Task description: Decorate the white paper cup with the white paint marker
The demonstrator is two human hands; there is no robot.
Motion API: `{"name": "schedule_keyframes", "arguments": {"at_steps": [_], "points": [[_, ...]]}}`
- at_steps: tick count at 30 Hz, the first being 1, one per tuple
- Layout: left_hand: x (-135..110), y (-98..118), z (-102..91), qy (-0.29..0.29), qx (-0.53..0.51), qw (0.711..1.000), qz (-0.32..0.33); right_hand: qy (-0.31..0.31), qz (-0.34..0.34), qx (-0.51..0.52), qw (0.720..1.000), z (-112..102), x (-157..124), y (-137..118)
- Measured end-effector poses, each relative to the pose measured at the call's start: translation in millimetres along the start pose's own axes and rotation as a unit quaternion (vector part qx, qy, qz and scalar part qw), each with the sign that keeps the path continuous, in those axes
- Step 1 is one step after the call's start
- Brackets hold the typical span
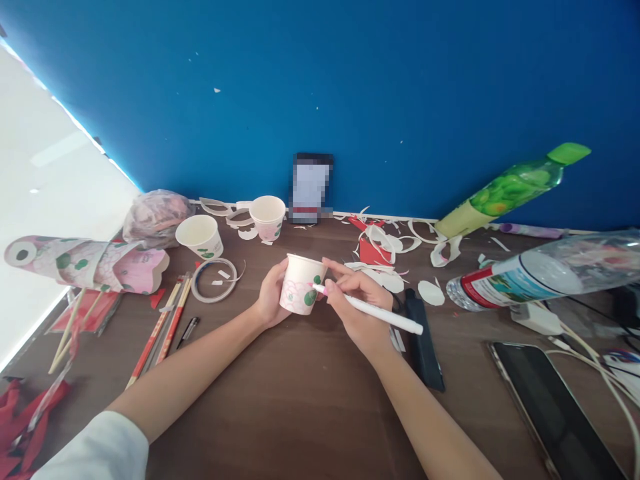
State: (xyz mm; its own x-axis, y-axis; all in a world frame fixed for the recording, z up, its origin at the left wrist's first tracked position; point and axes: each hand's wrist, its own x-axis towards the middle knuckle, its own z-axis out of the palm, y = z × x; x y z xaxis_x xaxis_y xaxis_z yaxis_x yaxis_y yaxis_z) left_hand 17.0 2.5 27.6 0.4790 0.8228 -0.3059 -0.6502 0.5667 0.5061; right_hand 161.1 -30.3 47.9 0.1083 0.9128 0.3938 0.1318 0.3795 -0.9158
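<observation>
A white paper cup (299, 288) with pink and green leaf print is held upright over the table's middle. My left hand (273, 293) wraps its left side, fingers partly hidden behind it. My right hand (364, 308) pinches a white marker pen (385, 313) with a pink band, its tip close to the green leaf on the cup. I cannot tell whether the tip touches. Some right fingertips reach the cup's right rim. Two more paper cups, one (199, 237) plain-looking inside and one (267, 217) by the wall, stand behind to the left.
A fish-like stack of cups (85, 263), a tape roll (216, 280) and chopsticks (173, 320) lie left. Paper scraps (383, 243) litter the back. A green-capped bottle (500, 193), a large water bottle (530, 277), a dark pouch (424, 340) and a phone (545, 407) are at right.
</observation>
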Motion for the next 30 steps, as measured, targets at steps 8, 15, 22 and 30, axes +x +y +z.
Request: {"name": "schedule_keyframes", "arguments": {"at_steps": [8, 15, 22, 30], "points": [[1.6, -0.5, -4.4, -0.012, 0.029, 1.0, -0.001, -0.007, -0.012, 0.008, 1.0, -0.4, 2.6, -2.7], [0.3, 0.8, -1.2, 0.003, 0.009, 1.0, -0.004, -0.012, -0.019, 0.01, 1.0, -1.7, 0.2, 0.5], [0.8, 0.0, -2.8, -0.008, 0.018, 1.0, 0.0, 0.002, 0.009, 0.021, 1.0, -0.8, 1.3, -4.2], [0.6, -1.0, -0.8, 0.008, 0.01, 1.0, 0.008, -0.003, 0.005, 0.002, 1.0, 1.7, 0.1, -2.6]]}}
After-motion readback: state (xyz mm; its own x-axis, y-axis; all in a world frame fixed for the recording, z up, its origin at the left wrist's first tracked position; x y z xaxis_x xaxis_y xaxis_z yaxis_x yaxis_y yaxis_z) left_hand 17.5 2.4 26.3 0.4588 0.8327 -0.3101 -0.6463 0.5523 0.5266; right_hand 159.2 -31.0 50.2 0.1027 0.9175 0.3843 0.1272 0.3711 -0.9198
